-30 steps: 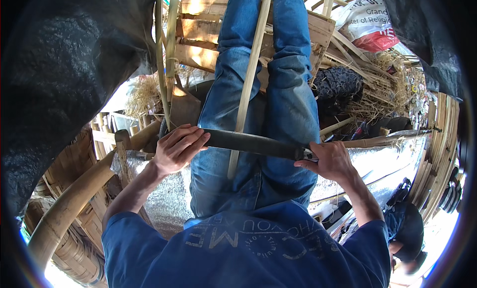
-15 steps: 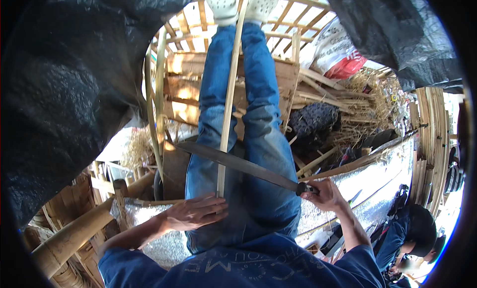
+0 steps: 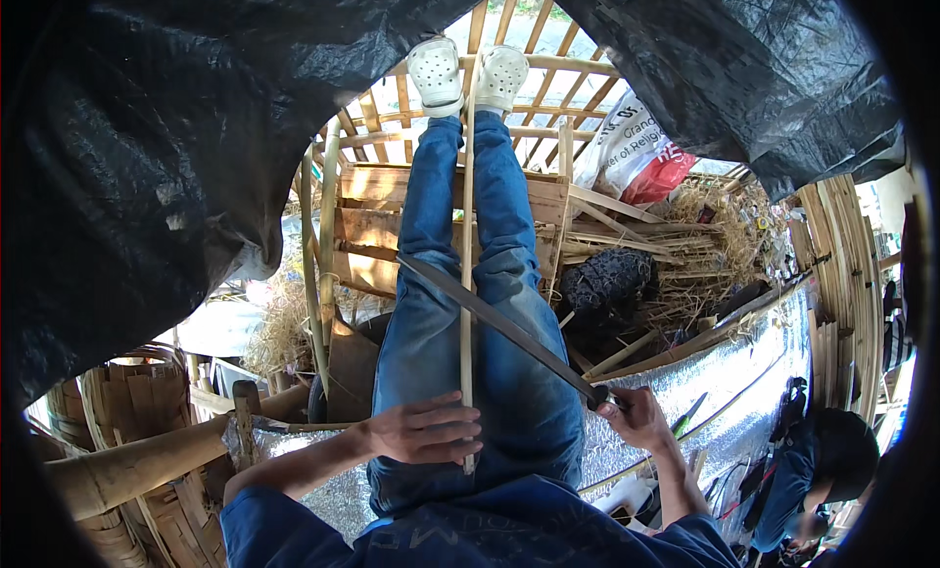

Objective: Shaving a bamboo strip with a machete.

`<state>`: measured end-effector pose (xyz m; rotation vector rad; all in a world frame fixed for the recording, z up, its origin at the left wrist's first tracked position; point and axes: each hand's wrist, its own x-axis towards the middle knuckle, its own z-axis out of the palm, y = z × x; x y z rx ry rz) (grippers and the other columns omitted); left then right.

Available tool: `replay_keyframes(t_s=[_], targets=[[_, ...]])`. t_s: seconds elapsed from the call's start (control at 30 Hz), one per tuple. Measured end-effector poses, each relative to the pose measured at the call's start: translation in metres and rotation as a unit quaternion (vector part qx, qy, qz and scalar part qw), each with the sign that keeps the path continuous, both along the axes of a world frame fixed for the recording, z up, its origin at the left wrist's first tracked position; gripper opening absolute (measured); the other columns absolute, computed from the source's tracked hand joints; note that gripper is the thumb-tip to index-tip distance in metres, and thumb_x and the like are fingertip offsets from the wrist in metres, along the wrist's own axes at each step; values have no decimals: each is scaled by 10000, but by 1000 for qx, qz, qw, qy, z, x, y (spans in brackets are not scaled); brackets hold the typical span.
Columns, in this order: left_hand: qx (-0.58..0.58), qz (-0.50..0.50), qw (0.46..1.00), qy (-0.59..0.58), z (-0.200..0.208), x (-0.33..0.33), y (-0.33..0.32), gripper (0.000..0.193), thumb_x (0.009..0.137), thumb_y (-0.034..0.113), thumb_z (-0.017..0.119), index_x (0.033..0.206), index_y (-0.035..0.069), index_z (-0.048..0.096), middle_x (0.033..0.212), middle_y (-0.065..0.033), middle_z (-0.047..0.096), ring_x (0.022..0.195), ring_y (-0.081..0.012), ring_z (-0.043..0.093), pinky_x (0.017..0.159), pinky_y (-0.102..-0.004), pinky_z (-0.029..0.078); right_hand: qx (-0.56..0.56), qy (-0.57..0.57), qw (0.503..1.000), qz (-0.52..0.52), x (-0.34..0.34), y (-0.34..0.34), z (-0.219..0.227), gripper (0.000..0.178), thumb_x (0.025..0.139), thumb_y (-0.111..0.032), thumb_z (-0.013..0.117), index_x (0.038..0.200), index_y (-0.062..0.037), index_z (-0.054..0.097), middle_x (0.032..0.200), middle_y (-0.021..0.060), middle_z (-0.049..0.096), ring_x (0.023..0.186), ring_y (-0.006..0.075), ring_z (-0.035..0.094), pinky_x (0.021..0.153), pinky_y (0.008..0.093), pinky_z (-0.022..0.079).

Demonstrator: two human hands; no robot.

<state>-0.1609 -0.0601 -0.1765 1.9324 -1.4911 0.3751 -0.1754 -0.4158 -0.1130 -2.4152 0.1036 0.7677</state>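
A long, pale bamboo strip point(image 3: 468, 191) runs lengthwise between my legs, from the white clogs on my feet point(image 3: 434, 76) to my lap. My left hand point(image 3: 423, 432) rests at its near end, fingers curled across it; the thumb is hidden. The strip's tip pokes out just below the fingers. In my right hand point(image 3: 638, 418) is the dark handle of a long machete point(image 3: 514, 331). Its blade slants up and left over my thighs and crosses the strip near my knees, its point above my left leg.
Black plastic sheeting point(image 3: 147, 176) hangs at upper left and upper right. A thick bamboo pole point(image 3: 137, 470) and woven baskets stand at left. Right of my legs lie a dark lump point(image 3: 609, 282), straw and split bamboo. Another person point(image 3: 832, 470) sits at lower right beside silver foil sheeting.
The view has shifted, showing more of my feet. The strip's near end now reaches past my left fingers toward my body. The machete blade is angled more steeply across the strip.
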Motion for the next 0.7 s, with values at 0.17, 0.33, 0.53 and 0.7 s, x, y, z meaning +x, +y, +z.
replay_keyframes(t_s=[0.17, 0.33, 0.53, 0.7], targets=[[89, -4, 996, 0, 3, -11, -10, 310, 810, 236, 648, 1109, 167, 605, 1170, -28, 543, 1172, -198, 512, 981, -398, 479, 26, -27, 999, -14, -12, -3, -8, 661, 794, -663, 533, 1004, -49, 660, 542, 181, 534, 621, 366, 612, 611, 426, 463], [135, 13, 991, 9, 10, -13, -18, 299, 779, 202, 638, 1077, 183, 617, 1102, -2, 552, 1128, -189, 528, 1017, -393, 446, 39, -44, 998, -29, -23, -5, -12, 656, 801, -671, 509, 1034, -76, 660, 544, 184, 536, 657, 385, 621, 622, 438, 466], [23, 24, 999, -24, 17, -16, -36, 248, 772, 194, 669, 1019, 185, 650, 1032, 16, 578, 1070, -165, 559, 1015, -401, 450, 45, -48, 997, -48, -30, -4, -6, 669, 804, -682, 493, 1026, -74, 661, 508, 138, 521, 595, 317, 625, 592, 404, 467], [-45, 33, 998, 24, 46, -35, -51, 282, 769, 169, 683, 1049, 182, 653, 1016, 13, 583, 1006, -152, 588, 985, -377, 479, 59, -59, 995, -60, -38, -12, -10, 728, 805, -709, 461, 970, -28, 657, 475, 89, 499, 525, 201, 607, 541, 351, 460]])
